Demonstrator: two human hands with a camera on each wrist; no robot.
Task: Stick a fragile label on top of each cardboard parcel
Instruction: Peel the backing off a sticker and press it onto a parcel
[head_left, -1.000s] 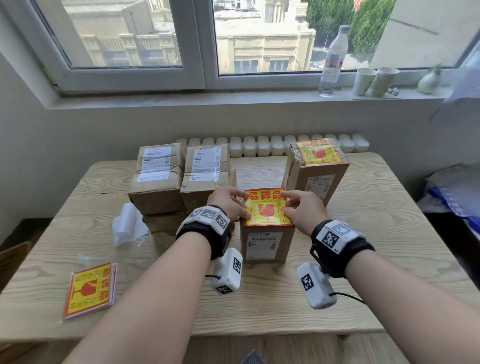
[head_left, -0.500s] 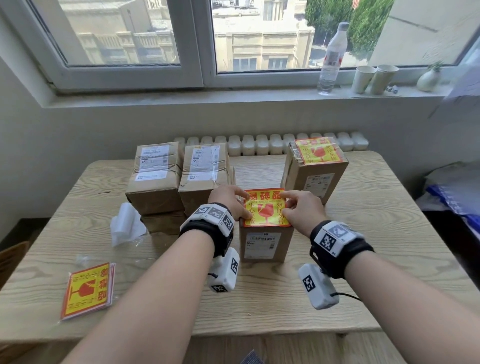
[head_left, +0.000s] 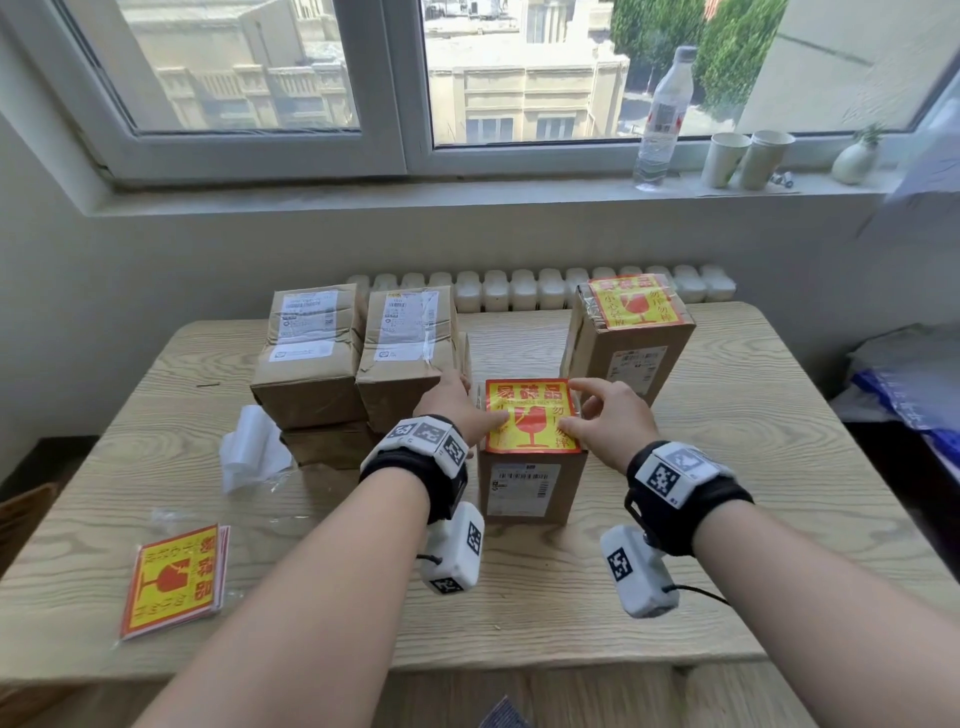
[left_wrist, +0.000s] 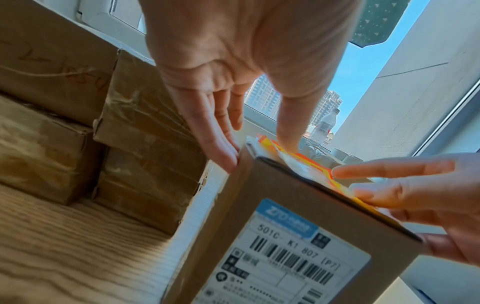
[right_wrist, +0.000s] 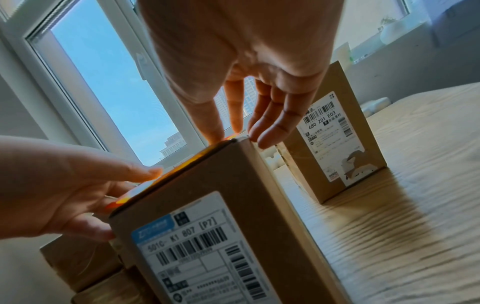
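The near parcel (head_left: 530, 483) stands on the desk (head_left: 753, 519), with a fragile label (head_left: 531, 415) lying on its top. The left hand (head_left: 451, 408), fingers straight and apart, presses the label's left edge; the right hand (head_left: 608, 418), fingers likewise spread, presses its right edge. Behind the near parcel to the right stands a labelled parcel (head_left: 631, 338); to its left, unlabelled parcels (head_left: 353, 358) and spare labels (head_left: 174, 579).

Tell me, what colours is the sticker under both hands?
Yellow with red border and print; fragile label, clearest in head view.
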